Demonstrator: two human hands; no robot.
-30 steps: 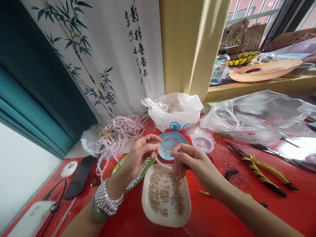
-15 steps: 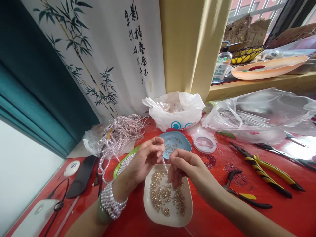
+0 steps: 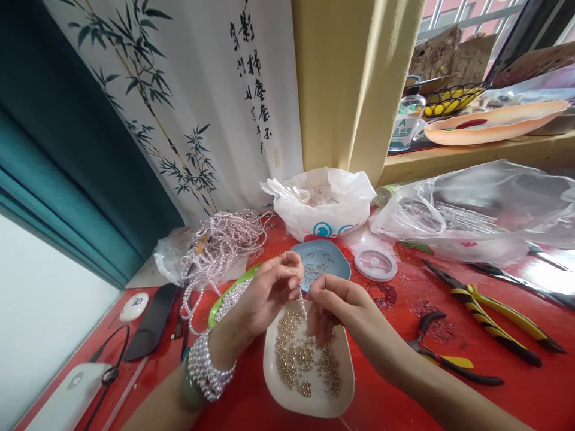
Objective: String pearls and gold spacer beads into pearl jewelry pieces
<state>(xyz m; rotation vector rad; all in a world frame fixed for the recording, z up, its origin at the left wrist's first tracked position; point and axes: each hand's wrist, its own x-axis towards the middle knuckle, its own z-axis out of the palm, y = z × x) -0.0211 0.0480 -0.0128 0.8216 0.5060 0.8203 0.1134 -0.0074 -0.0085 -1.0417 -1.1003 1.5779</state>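
Observation:
My left hand [image 3: 275,286] is closed in a pinch on a short strand of pale beads [image 3: 303,305], which hangs from its fingertips. Just to the right, my right hand [image 3: 340,302] has thumb and forefinger pressed together beside the strand; whatever they hold is too small to make out. Both hands are above a cream dish [image 3: 309,406] with loose gold beads [image 3: 305,354] in it. Behind the fingers lies a blue dish [image 3: 330,254] with small metal pins. A bracelet of several rows of pearly beads [image 3: 209,368] circles my left wrist.
Left of the hands are a green tray [image 3: 213,314] of pale beads and a heap of bead strings [image 3: 224,245]. A white plastic bag [image 3: 321,209] stands behind. Yellow-black pliers [image 3: 485,314], smaller pliers [image 3: 442,353] and a round lid [image 3: 375,265] lie on the right.
The view has shifted a little, so everything appears slightly further right. Both hands keep nearly the same pose, with the bead strand still hanging from the left fingertips.

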